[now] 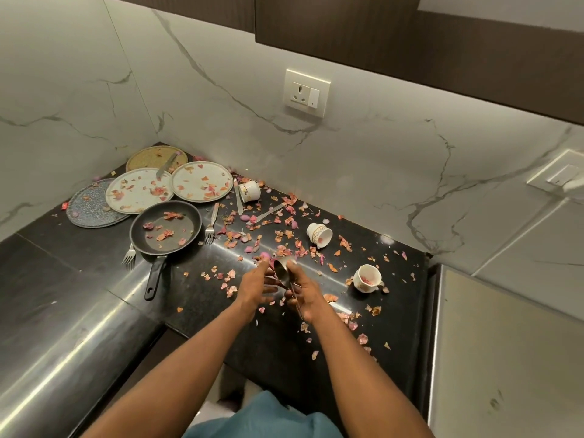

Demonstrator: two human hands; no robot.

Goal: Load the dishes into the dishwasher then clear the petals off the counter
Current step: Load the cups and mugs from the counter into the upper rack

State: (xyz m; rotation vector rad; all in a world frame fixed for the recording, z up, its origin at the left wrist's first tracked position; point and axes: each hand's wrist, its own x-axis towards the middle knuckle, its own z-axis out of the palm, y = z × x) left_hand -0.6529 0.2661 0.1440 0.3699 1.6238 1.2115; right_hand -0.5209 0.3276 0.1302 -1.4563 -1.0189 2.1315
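1. The right hand (303,295) curls its fingers round the thin handle of a shiny steel spoon (282,273), bowl tipped up, above the black polished stone counter (79,311).
2. The left hand (257,287) is beside it with fingers nearly straight, reaching toward the spoon bowl; I cannot tell whether they touch it.
3. Dried pink and orange petals (284,235) are strewn over the counter around both hands.
4. Right of the hands, a white patterned teacup (366,278) sits with petals inside; a second white cup (319,234) lies tipped further back.
5. To the left, a black frying pan (166,228) holds petals, a steel fork (211,224) just beside it.
6. In the far corner, two white round plates (202,181) overlap among others.
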